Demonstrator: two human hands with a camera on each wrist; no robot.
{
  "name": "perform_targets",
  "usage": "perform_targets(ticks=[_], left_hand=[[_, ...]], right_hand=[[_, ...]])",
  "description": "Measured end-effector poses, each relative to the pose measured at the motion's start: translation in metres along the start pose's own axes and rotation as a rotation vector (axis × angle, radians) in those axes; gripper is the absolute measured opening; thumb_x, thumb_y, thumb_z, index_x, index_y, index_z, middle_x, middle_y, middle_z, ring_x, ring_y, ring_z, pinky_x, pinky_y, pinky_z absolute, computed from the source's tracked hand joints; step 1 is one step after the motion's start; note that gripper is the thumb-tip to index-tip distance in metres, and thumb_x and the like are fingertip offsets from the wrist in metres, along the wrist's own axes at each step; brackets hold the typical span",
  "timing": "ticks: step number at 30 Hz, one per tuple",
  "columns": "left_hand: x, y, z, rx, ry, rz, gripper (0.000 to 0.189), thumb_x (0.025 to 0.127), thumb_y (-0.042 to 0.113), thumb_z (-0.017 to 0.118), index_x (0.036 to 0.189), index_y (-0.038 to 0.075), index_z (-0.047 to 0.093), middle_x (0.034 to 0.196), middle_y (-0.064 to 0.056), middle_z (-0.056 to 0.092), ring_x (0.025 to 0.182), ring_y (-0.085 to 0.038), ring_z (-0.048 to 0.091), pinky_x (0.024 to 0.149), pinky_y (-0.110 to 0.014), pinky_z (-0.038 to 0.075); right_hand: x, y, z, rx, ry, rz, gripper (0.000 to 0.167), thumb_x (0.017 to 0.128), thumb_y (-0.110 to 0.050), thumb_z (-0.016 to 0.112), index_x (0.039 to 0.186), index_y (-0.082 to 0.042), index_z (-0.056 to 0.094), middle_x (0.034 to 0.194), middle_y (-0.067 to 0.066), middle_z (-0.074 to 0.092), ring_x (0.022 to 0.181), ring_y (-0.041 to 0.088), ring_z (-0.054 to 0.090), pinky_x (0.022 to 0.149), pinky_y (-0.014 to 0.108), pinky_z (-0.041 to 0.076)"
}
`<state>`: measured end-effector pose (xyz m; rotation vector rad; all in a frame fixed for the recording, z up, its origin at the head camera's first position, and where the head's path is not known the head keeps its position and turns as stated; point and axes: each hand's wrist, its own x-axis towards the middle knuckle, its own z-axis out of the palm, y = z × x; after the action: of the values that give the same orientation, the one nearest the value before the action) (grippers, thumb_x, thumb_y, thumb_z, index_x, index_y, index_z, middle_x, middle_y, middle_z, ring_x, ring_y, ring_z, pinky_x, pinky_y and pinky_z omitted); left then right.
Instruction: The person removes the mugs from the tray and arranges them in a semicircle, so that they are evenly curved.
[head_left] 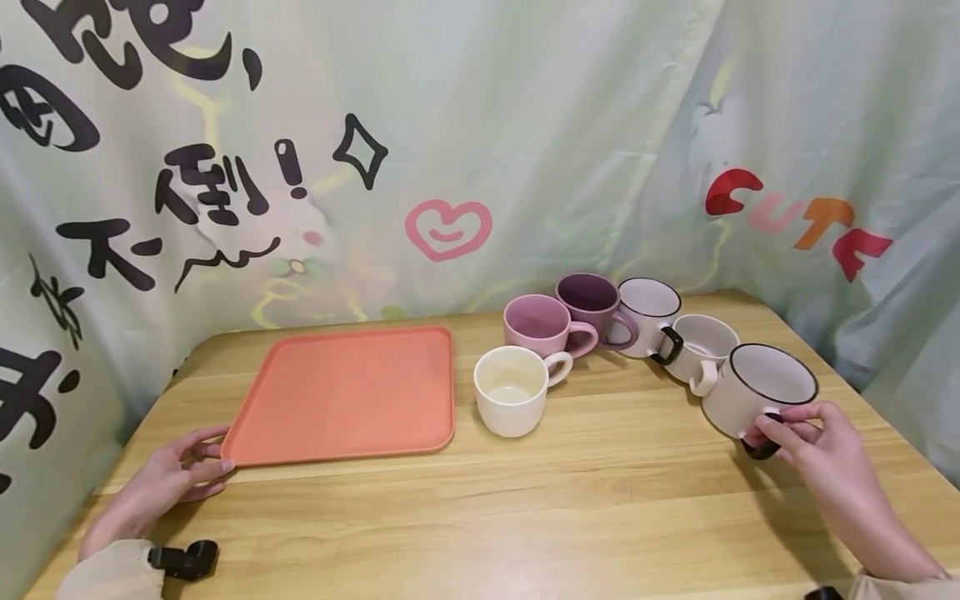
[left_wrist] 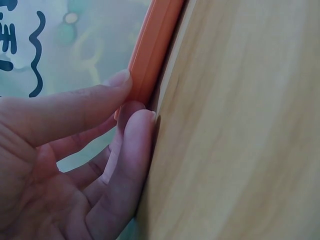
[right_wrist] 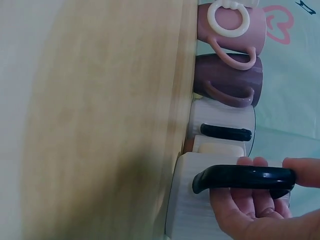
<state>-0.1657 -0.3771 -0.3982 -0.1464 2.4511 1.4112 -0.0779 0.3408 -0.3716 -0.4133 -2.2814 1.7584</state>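
My left hand holds the near left corner of an orange rectangular tray, which lies on the table. In the left wrist view the thumb presses the tray rim from one side, with fingertips against the other. At the right, my right hand grips the black handle of a white mug with a black rim, its fingers through the loop. This mug stands upright, close beside a smaller white cup. Whether its base touches the table I cannot tell.
A cream cup stands right of the tray. Behind it are a pink mug, a purple mug and another black-rimmed white mug, packed closely together. A printed curtain hangs behind the wooden table.
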Motion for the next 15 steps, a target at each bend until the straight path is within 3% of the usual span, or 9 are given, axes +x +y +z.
perform_targets(ticks=[2, 5, 8, 10, 15], left_hand=[[0.000, 0.000, 0.000, -0.003, 0.004, -0.001, 0.074, 0.100, 0.006, 0.063, 0.153, -0.016, 0.015, 0.124, -0.026, 0.049, 0.089, -0.006, 0.063, 0.080, -0.029, 0.061], [0.000, -0.002, -0.001, -0.008, 0.011, 0.002, 0.074, 0.100, 0.005, 0.063, 0.153, -0.015, 0.016, 0.122, -0.025, 0.051, 0.089, -0.006, 0.063, 0.080, -0.029, 0.061], [0.000, -0.002, 0.000, -0.008, 0.010, 0.014, 0.073, 0.100, 0.004, 0.063, 0.153, -0.016, 0.016, 0.121, -0.024, 0.052, 0.089, -0.005, 0.064, 0.080, -0.029, 0.061], [0.000, -0.001, 0.000, -0.009, 0.008, 0.023, 0.073, 0.100, 0.004, 0.063, 0.152, -0.016, 0.016, 0.120, -0.024, 0.052, 0.089, -0.006, 0.064, 0.080, -0.029, 0.061], [-0.002, 0.006, 0.001, 0.046, -0.023, 0.051, 0.069, 0.102, 0.007, 0.060, 0.151, -0.018, 0.017, 0.119, -0.025, 0.052, 0.090, -0.010, 0.065, 0.078, -0.031, 0.061]], right_hand=[[0.001, -0.001, 0.002, -0.024, 0.003, -0.010, 0.022, 0.100, -0.002, 0.061, 0.106, 0.000, 0.040, 0.073, -0.019, 0.068, 0.068, -0.006, 0.062, 0.059, 0.011, 0.047], [0.002, 0.001, 0.003, 0.082, -0.023, -0.026, 0.023, 0.099, 0.001, 0.061, 0.106, 0.000, 0.039, 0.075, -0.017, 0.070, 0.071, -0.006, 0.064, 0.061, 0.010, 0.048], [0.002, 0.003, 0.002, 0.087, -0.048, -0.049, 0.023, 0.099, 0.002, 0.061, 0.107, 0.000, 0.039, 0.077, -0.017, 0.071, 0.074, -0.007, 0.065, 0.063, 0.009, 0.049], [0.003, 0.002, -0.001, -0.049, -0.051, -0.083, 0.021, 0.100, 0.000, 0.060, 0.106, 0.003, 0.041, 0.077, -0.021, 0.069, 0.072, -0.008, 0.063, 0.061, 0.010, 0.049], [0.006, -0.013, -0.020, -0.611, 0.004, -0.277, 0.022, 0.103, -0.016, 0.059, 0.090, 0.002, 0.057, 0.070, -0.014, 0.062, 0.060, -0.009, 0.051, 0.052, 0.017, 0.041]])
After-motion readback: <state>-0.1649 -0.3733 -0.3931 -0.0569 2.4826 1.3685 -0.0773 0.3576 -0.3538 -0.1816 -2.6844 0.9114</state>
